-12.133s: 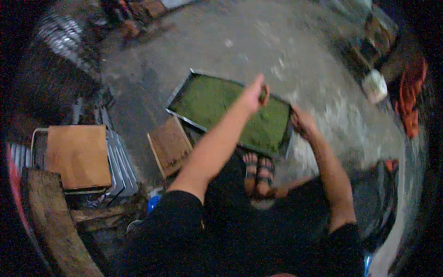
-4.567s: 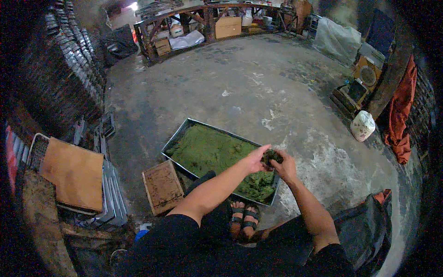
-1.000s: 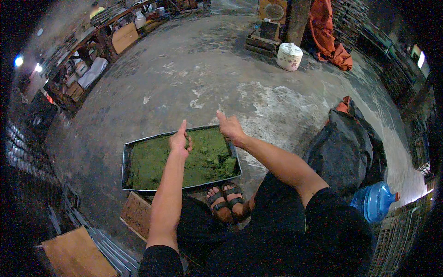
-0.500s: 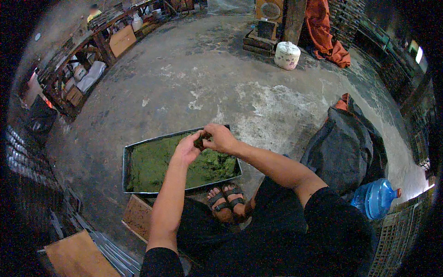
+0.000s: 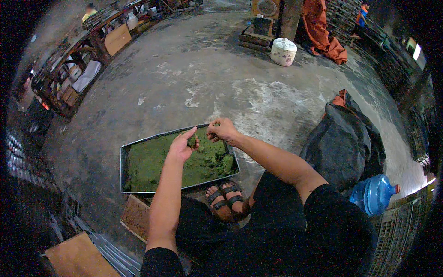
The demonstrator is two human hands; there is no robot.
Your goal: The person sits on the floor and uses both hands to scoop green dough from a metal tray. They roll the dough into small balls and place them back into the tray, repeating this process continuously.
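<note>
A shallow metal-edged tray [image 5: 152,192] rests on the floor before my feet, spread with moist-looking green crumbly material [image 5: 147,161]. Above its middle, my left hand [image 5: 181,147] cups a green clump [image 5: 192,140] of what looks like the same stuff, thumb up and fingers curled round it. Over the tray's far right corner is my right hand [image 5: 223,130], apart from the left, its fingers drawn together in a pinch. Whatever sits between those fingertips is too small to make out. Looser lumps lie at the tray's right end.
Right of me stand a dark sack [image 5: 339,143] and a blue water jug [image 5: 374,195]. Brown boards [image 5: 80,258] lie at lower left. Farther off are a white round container [image 5: 283,51], a post, an orange cloth [image 5: 318,32] and a cluttered bench [image 5: 99,44]. People appear in the distance.
My hands, together over the clump before, have come apart. The right has moved right; the left has turned and keeps the clump. The view has shifted slightly.
</note>
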